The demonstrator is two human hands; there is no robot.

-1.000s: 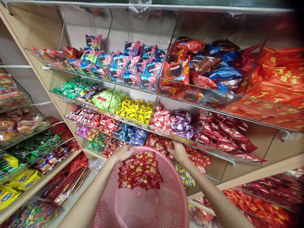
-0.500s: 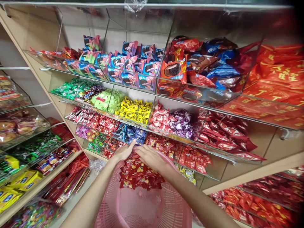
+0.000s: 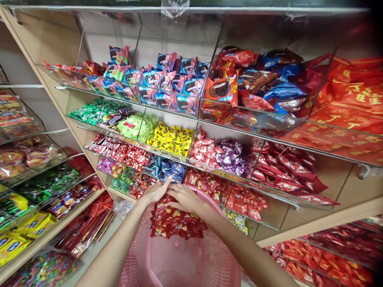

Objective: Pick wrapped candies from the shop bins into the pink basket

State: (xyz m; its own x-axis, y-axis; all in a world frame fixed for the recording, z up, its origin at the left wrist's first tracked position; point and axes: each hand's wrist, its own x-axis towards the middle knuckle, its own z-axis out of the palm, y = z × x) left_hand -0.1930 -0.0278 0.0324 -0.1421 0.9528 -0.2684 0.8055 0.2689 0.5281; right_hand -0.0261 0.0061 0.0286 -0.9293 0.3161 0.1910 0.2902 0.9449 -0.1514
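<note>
the pink basket (image 3: 191,259) is held up against the shelving, its far rim just below the clear bin (image 3: 263,221) of red sweets, and a heap of red packets (image 3: 176,225) is piled at that far side of it. the right hand (image 3: 187,198) is laid palm down on top of the heap, fingers spread and only slightly bent, with nothing seen closed inside them. the left hand (image 3: 155,192) is stretched over the far rim just beside it, fingertips touching the packets; whether the rim is hooked by the thumb cannot be told. the step appears to be the gathering of a handful from the heap. it would be done best if the fingers were dug under a bunch rather than pressed on top, since the glossy wrappers are likely to slide over one another. the basket should be steadied at the rim and tilted toward the shelf, so that the heap is not tipped back. a modest handful is judged safer, as loose packets could be dropped between basket and bin.
</note>
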